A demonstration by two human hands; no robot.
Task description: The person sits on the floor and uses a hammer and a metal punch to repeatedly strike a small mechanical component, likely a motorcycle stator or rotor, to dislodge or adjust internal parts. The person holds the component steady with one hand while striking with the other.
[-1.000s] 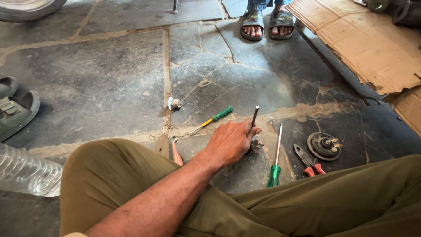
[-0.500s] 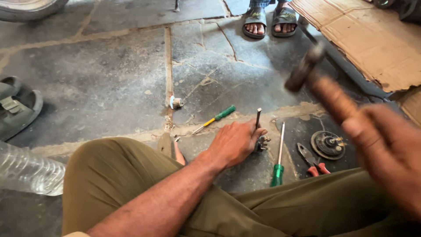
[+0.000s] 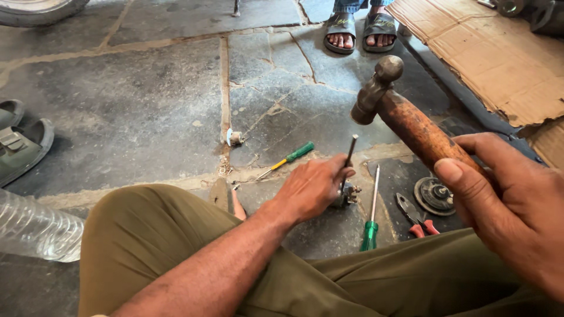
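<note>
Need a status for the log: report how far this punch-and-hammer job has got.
Set up: left hand holds the thin dark metal rod upright on the small metal part on the stone floor. In hand: right hand has the wooden-handled ball-peen hammer raised. Left: the blow itself; no strike has landed.

Grey stone floor [image 3: 135,111] of big cracked slabs with pale sandy joints, daylight from above; flattened brown cardboard [image 3: 499,53] at far right, dark rubber tyre [image 3: 35,9] in far left corner
</note>
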